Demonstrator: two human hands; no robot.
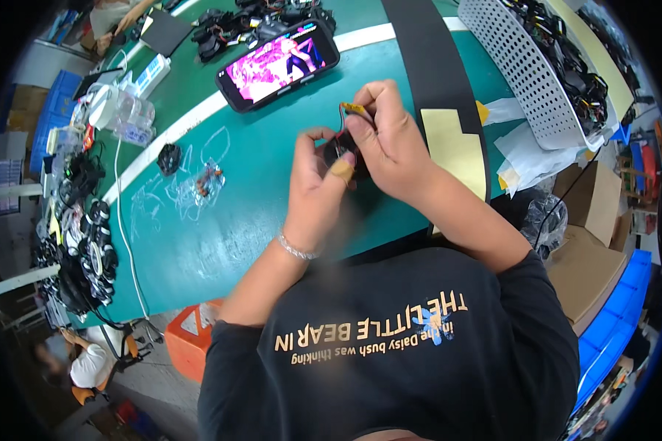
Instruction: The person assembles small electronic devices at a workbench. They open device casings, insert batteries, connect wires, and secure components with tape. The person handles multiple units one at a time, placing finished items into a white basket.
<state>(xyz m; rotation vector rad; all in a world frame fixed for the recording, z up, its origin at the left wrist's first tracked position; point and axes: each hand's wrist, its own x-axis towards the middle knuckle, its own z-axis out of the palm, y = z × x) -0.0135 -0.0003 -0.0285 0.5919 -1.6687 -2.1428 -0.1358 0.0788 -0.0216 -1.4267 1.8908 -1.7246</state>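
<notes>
Over the green table (221, 250), my two hands are close together. My left hand (309, 187) is closed around a small black device (339, 149), its thumb pressed on the near side. The fingers cover much of the device, so its exact kind is hidden. Between the thumb and bent index finger of my right hand (393, 143) is a small yellow piece (354, 108) on thin wires. These wires run down toward the black device.
A phone (246, 105) playing a video is propped beyond my hands. At right stand a white perforated basket (526, 81) of black wired parts, a black strip (438, 55) and yellow paper (452, 151). Small parts in clear plastic (204, 184) and a white cable (123, 220) lie left.
</notes>
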